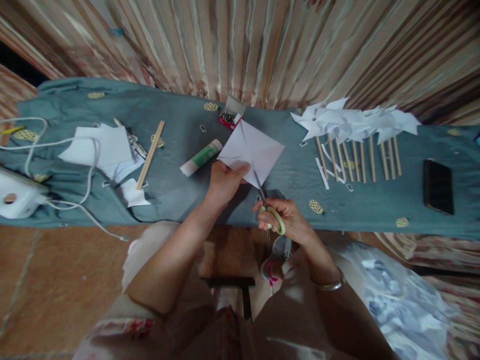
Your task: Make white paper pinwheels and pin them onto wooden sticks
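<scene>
My left hand [226,180] pinches the lower left edge of a white square of paper [263,141], thumb on top. Cuts or creases run from the paper's corners toward its middle. In my right hand [287,216] is a pair of scissors [276,220] with pale green handles. Their blades are at the paper's lower corner, and one lies over it. Just left of the paper lies a green and white glue stick [202,157]. Behind it stands an opened small red box [227,119] with small metal pieces inside.
White paper pinwheels [356,122] on sticks lie in a row at the right, near paper strips [321,173] and a phone [438,187]. Leftward are paper sheets [99,145], wooden sticks [150,155] and a white device [18,195] with cables. A plastic bag [405,305] sits lower right.
</scene>
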